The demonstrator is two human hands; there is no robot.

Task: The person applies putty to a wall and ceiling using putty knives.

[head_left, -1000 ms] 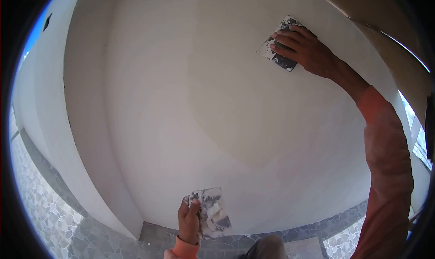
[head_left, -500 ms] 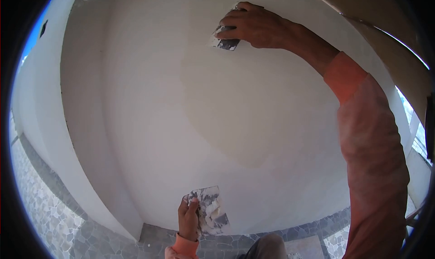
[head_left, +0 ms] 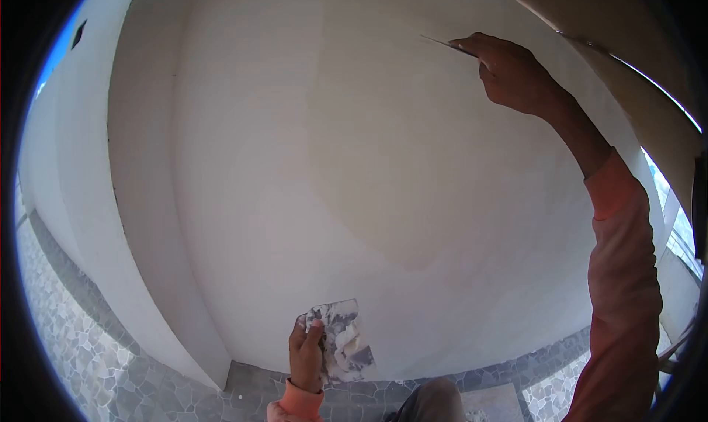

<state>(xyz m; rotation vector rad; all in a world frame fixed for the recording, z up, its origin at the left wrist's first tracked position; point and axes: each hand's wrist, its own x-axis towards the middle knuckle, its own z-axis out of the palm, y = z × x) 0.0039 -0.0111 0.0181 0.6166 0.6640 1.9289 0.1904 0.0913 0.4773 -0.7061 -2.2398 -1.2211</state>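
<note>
My right hand (head_left: 516,75) is raised at the upper right, fingers closed round a putty knife (head_left: 442,43). That blade shows nearly edge-on, a thin line pointing left in front of the wall (head_left: 251,201). Low in the view, my left hand (head_left: 304,355) grips a second flat putty knife (head_left: 344,341), its thumb pressed on the face. White putty is smeared thickly over this blade, with grey metal between the smears. A beige, darker patch (head_left: 398,164) covers the wall's upper middle, beside paler plaster.
A wall corner and a projecting white edge (head_left: 147,296) stand at the left. Grey stone-patterned floor (head_left: 177,381) runs along the wall's foot. My knee (head_left: 435,400) shows at the bottom, beside a flat slab (head_left: 494,403). A brown surface (head_left: 627,60) slopes overhead at right.
My right hand has moved right and slightly down, turning its putty knife from face-on against the wall to edge-on. My left hand and its putty knife stay almost still.
</note>
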